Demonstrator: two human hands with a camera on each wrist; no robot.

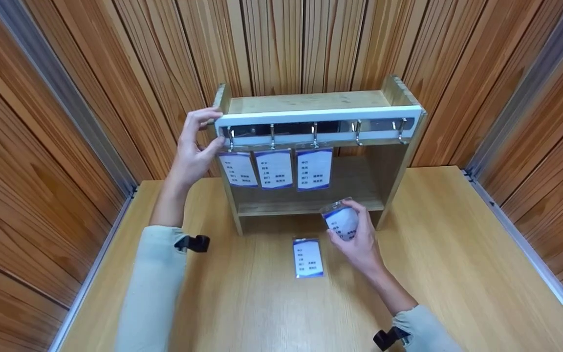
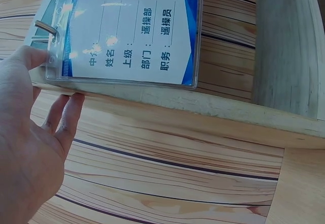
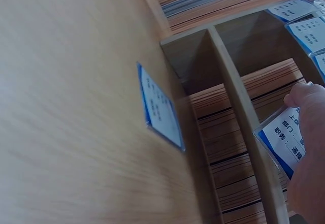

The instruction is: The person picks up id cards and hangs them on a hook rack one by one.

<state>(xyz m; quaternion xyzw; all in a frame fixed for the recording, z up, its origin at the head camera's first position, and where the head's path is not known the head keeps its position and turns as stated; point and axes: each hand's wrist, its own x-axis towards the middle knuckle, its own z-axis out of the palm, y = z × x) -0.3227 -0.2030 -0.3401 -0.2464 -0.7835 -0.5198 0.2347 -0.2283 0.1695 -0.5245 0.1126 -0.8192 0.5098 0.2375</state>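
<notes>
My left hand [image 1: 194, 146] grips the upper left corner of a small wooden shelf [image 1: 306, 208], thumb at the front and fingers along the side. A white hook rail [image 1: 281, 116] runs across the shelf's front. From its left hooks hang three plastic-cased name badges: a left badge [image 1: 238, 169], a middle badge [image 1: 274, 169] and a right badge [image 1: 314, 169]. In the left wrist view the thumb lies close to the top of the left badge [image 2: 132, 38]. My right hand [image 1: 362, 244] pinches another name badge [image 1: 341, 222] by its edges, in front of the shelf's lower board.
One more name badge [image 1: 308, 258] lies flat on the wooden table [image 1: 262, 313], in front of the shelf. Two metal hooks at the rail's right, including the end hook [image 1: 402, 131], hold nothing. Wood-panelled walls [image 1: 281, 44] enclose the table at the back and sides.
</notes>
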